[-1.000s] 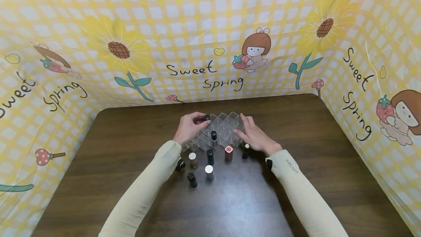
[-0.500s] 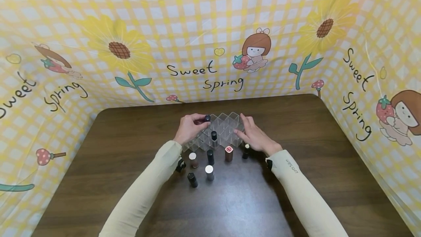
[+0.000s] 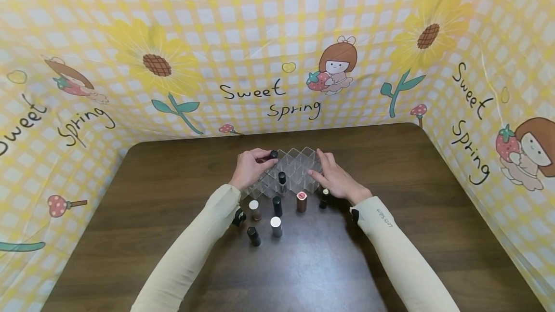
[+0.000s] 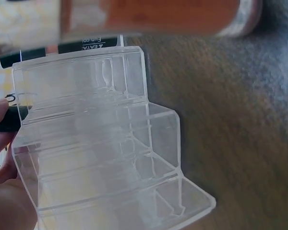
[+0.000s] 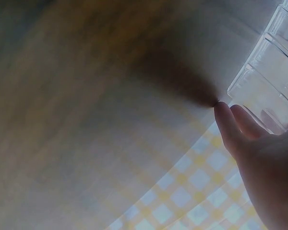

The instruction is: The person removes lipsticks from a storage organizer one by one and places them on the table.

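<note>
A clear stepped lipstick organizer [image 3: 299, 170] with diamond-shaped compartments stands on the table between my hands. My left hand [image 3: 249, 167] pinches a black-capped lipstick [image 3: 273, 154] at the organizer's back left; its lower part is hidden. The left wrist view shows the black cap [image 4: 9, 119] by the fingers, just past the clear wall. Another black-capped tube [image 3: 282, 177] is upright in a middle compartment. My right hand [image 3: 336, 177] rests on the organizer's right end, fingers extended along the side and thumb over the top. In the right wrist view its fingers [image 5: 228, 124] look straight.
In front of the organizer stand a white-capped brown tube [image 3: 255, 210], a black tube [image 3: 277, 206], a red-topped brown lipstick [image 3: 301, 202], a small black tube [image 3: 324, 198], a white-topped tube [image 3: 276, 226] and a black one [image 3: 254, 236]. A checked cloth [image 3: 243, 52] hangs behind the table.
My left hand keeps the black-capped lipstick at the same compartment, with only a tiny shift of the cap. The right hand and the organizer have stayed put.
</note>
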The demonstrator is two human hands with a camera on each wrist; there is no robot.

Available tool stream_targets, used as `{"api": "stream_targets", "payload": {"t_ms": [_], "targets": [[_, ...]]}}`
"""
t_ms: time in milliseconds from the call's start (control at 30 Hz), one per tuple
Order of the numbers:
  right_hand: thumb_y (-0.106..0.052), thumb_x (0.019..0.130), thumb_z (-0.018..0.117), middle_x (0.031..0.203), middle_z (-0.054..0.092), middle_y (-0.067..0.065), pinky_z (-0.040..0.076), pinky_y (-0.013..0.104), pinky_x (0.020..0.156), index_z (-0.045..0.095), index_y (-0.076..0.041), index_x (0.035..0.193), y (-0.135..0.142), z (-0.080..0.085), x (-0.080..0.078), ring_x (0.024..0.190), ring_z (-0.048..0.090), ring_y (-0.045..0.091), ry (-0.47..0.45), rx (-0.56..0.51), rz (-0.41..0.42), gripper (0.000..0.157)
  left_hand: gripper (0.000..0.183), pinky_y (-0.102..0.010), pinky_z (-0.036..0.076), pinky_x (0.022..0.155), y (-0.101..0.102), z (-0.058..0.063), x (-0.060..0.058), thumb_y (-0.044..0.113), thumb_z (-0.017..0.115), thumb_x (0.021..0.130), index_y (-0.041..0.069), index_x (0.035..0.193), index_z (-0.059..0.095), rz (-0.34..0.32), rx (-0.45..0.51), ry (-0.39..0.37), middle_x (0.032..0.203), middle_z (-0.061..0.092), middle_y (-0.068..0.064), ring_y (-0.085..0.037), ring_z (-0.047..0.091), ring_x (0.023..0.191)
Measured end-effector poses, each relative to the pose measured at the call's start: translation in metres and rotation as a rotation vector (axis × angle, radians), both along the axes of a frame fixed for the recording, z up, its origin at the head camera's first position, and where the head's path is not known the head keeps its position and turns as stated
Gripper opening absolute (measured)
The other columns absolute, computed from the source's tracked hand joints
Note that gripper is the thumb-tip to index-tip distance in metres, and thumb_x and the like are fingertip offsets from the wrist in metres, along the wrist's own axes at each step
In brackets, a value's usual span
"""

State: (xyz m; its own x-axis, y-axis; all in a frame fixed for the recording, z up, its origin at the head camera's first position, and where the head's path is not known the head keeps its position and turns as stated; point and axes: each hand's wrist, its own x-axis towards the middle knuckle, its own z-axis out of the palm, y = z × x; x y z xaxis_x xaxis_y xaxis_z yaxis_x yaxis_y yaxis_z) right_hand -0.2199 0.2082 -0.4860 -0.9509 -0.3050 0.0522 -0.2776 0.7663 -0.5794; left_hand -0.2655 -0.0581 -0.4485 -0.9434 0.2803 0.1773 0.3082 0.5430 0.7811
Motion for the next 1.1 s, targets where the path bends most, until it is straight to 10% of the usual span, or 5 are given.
{"api": "stream_targets", "payload": {"t_ms": [1100], "targets": [[-0.048, 0.101, 0.04, 0.144, 0.028, 0.02, 0.045, 0.046, 0.101, 0.008, -0.001, 0.154, 0.0, 0.001, 0.001, 0.11, 0.055, 0.03, 0.007, -0.007, 0.001, 0.078, 0.038, -0.024, 0.05, 0.071, -0.004, 0.011, 0.0, 0.029, 0.073, 0.087, 0.009, 0.118, 0.07, 0.032, 0.049, -0.041, 0.109, 0.071, -0.007, -0.019, 0.062, 0.09]]}}
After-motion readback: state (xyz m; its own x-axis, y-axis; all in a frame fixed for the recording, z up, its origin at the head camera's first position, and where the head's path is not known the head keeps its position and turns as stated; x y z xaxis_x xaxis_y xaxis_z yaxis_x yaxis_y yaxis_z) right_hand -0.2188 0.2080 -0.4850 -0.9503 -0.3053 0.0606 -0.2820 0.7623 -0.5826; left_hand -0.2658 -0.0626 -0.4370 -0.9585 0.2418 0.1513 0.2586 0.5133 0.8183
